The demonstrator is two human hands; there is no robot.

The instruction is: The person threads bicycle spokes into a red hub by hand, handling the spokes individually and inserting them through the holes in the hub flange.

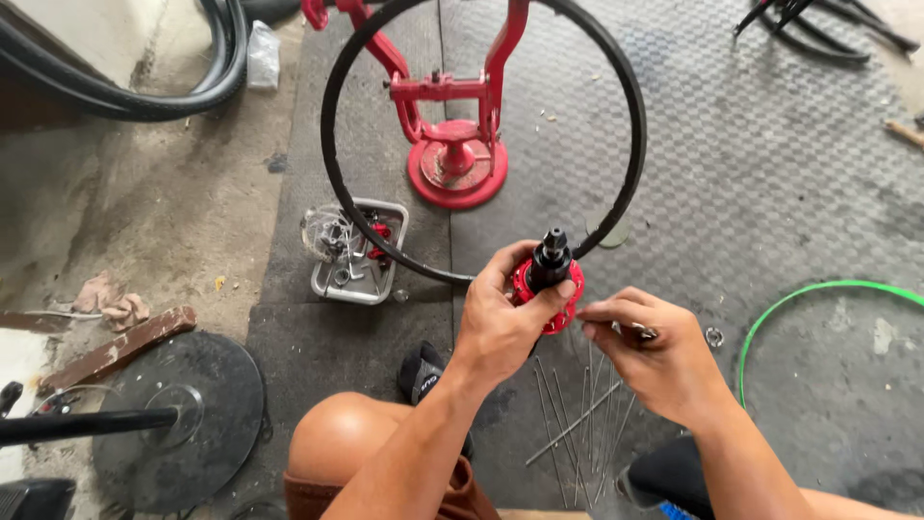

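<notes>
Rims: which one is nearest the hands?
The bare black rim standing upright just behind the red hub that the left hand holds. The green rim lies flat on the mat off to the right, farther away.

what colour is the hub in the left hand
Red, with a black axle end; the hub shows best in the head view, gripped by the left hand.

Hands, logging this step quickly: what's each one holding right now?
Left hand: closed around the red wheel hub.
Right hand: fingers pinched on a thin spoke.

left hand [500, 323]: grips red hub [547, 289] | right hand [654, 356]: pinches spoke [643, 332] beside it
</notes>
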